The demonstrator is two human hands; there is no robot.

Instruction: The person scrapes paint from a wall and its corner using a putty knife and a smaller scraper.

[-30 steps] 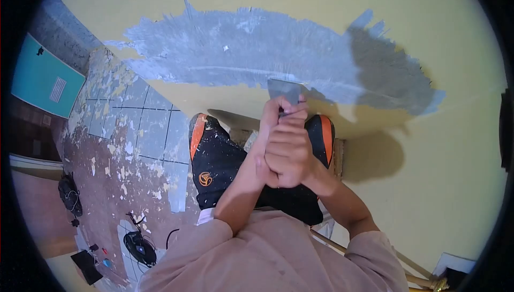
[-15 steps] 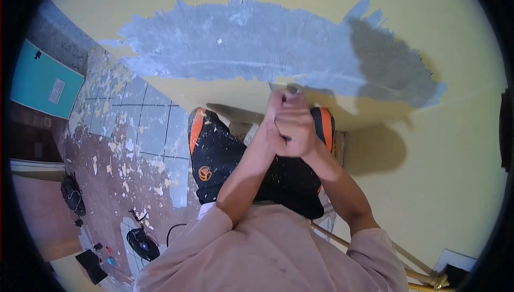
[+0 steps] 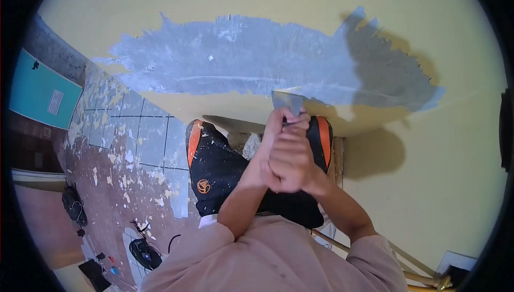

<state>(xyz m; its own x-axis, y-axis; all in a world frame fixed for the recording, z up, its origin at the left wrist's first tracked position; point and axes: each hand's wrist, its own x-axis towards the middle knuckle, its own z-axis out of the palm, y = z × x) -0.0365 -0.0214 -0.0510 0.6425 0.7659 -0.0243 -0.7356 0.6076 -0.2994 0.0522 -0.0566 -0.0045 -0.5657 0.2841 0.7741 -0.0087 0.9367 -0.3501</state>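
Both my hands are closed around a scraper (image 3: 287, 100), its flat metal blade pointing up at the wall. My left hand (image 3: 282, 120) grips it close to the blade, with fingers wrapped around it. Behind it, my right hand (image 3: 290, 166) is clasped over the handle end, so most of the handle is hidden. The blade's edge lies at the lower border of a bare grey patch (image 3: 235, 51) with ragged edges in the yellow wall (image 3: 450, 147). A pale loose bit of paint shows at the blade's edge.
Paint flakes (image 3: 126, 155) litter the floor at left. A turquoise panel (image 3: 45, 91) stands at far left. A dark object with a cord (image 3: 144, 253) lies on the floor lower left. Wooden poles (image 3: 423, 278) stand at lower right. My knees (image 3: 214, 152) are close to the wall.
Both hands have drawn back toward my body, and more of the scraper blade shows. A pale paint bit now appears at its edge. The view has shifted slightly.
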